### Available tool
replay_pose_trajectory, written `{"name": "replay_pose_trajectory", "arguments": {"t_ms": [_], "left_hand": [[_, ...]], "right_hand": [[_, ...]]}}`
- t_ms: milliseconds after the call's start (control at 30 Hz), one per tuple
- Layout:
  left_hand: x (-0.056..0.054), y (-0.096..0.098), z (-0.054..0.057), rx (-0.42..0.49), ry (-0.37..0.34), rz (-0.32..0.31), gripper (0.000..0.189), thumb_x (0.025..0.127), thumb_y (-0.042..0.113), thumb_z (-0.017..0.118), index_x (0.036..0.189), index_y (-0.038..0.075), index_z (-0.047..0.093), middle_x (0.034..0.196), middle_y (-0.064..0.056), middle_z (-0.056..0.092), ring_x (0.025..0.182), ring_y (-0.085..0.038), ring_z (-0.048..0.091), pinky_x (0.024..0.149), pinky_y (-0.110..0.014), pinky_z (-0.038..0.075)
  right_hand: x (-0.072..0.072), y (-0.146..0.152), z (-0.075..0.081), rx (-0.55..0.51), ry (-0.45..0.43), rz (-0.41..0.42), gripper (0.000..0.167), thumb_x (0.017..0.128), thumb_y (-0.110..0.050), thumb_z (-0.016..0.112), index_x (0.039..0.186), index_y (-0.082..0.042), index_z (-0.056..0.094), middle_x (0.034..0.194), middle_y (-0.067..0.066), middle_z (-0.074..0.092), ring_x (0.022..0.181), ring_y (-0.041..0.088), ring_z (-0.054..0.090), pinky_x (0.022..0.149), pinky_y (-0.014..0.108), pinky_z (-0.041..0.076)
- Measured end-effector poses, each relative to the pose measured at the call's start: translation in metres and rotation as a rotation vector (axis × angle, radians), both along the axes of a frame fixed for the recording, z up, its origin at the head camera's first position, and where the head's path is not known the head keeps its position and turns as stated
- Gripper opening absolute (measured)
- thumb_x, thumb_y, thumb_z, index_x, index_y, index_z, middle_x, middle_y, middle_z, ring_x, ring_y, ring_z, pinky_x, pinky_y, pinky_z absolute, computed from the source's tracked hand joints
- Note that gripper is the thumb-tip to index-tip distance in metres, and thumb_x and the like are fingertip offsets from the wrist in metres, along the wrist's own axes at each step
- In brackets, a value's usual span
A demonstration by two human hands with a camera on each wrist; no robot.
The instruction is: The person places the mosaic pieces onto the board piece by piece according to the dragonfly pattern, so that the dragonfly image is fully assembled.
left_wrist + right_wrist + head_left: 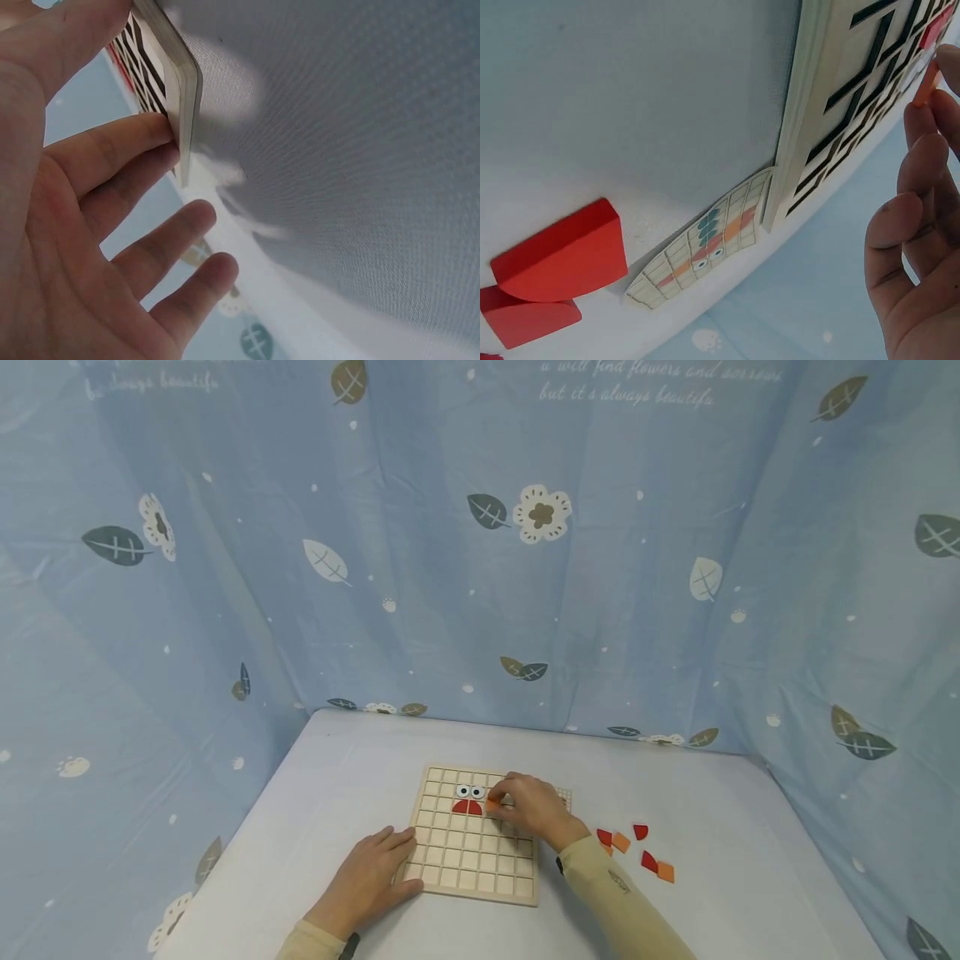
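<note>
A square wooden grid board (468, 864) lies on the white table. In its upper part are two eye tiles (463, 792) side by side, and below them two red quarter-round pieces (461, 807). My right hand (534, 808) pinches an orange tile (926, 84) between thumb and fingertips, over the board just right of those pieces. My left hand (367, 875) rests at the board's lower left, its fingers touching the left edge and its thumb by the front corner. The left wrist view shows those fingers (127, 142) stretched out against the rim.
Right of the board lie loose red pieces (641, 832) and orange tiles (665, 872), several in all. A pattern card (705, 247) with a printed grid design sits against the board's far right side. Blue patterned curtain (525, 593) hangs behind and at both sides of the table.
</note>
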State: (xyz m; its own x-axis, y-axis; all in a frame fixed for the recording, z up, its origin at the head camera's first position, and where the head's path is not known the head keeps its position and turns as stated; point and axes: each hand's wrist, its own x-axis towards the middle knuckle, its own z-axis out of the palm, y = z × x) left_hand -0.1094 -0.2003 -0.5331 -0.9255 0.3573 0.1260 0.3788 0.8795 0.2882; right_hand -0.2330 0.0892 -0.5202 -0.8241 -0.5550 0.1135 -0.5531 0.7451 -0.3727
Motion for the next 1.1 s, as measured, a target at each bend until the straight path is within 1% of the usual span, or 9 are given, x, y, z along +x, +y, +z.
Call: {"name": "replay_pose_trajectory", "arguments": {"t_ms": [267,500,733,867,1100], "left_hand": [[-0.0012,-0.0004,-0.0003,-0.014,-0.009,0.006,0.067,0.085,0.045,0.079,0.13,-0.002,0.066,0.14,-0.013,0.061,0.131,-0.042,0.052,0.107,-0.058,0.044],[-0.0004,0.0005,0.0009,-0.003,-0.011,0.011,0.066,0.085,0.045,0.079,0.13,-0.002,0.066,0.139,-0.013,0.061,0.131,-0.042,0.052,0.107,-0.058,0.044],[-0.0005,-0.0001,-0.001,0.002,-0.002,0.004,0.066,0.085,0.044,0.079,0.13,-0.003,0.066,0.139,-0.013,0.061,0.131,-0.043,0.052,0.107,-0.058,0.044],[-0.0025,-0.0007,-0.0036,-0.014,0.009,0.007,0.066,0.085,0.046,0.079,0.13,-0.002,0.066,0.139,-0.012,0.062,0.13,-0.042,0.053,0.107,-0.057,0.044],[-0.0022,-0.0005,-0.0035,-0.005,-0.008,0.011,0.067,0.085,0.045,0.079,0.13,-0.002,0.066,0.139,-0.013,0.061,0.13,-0.042,0.053,0.106,-0.059,0.044]], "right_hand": [[-0.0013,-0.0024,0.0013,0.006,-0.011,0.007,0.016,0.091,-0.028,0.078,0.104,-0.019,0.078,0.098,-0.01,0.069,0.09,0.008,0.065,0.077,0.032,0.058],[-0.0021,-0.0053,0.0002,0.054,-0.028,-0.008,0.016,0.091,-0.03,0.078,0.104,-0.02,0.079,0.099,-0.012,0.069,0.09,0.006,0.064,0.078,0.03,0.057],[-0.0025,-0.0054,-0.0021,0.073,-0.043,-0.026,0.018,0.089,-0.031,0.08,0.106,-0.023,0.08,0.099,-0.013,0.066,0.082,0.003,0.058,0.073,0.029,0.055],[-0.003,-0.0059,-0.0037,0.07,-0.046,-0.029,0.019,0.088,-0.031,0.081,0.105,-0.024,0.08,0.098,-0.012,0.066,0.081,0.004,0.057,0.071,0.028,0.054],[-0.002,-0.0063,-0.0041,0.062,-0.066,-0.039,0.019,0.089,-0.031,0.08,0.106,-0.023,0.08,0.096,-0.012,0.065,0.078,0.004,0.055,0.07,0.027,0.053]]}}
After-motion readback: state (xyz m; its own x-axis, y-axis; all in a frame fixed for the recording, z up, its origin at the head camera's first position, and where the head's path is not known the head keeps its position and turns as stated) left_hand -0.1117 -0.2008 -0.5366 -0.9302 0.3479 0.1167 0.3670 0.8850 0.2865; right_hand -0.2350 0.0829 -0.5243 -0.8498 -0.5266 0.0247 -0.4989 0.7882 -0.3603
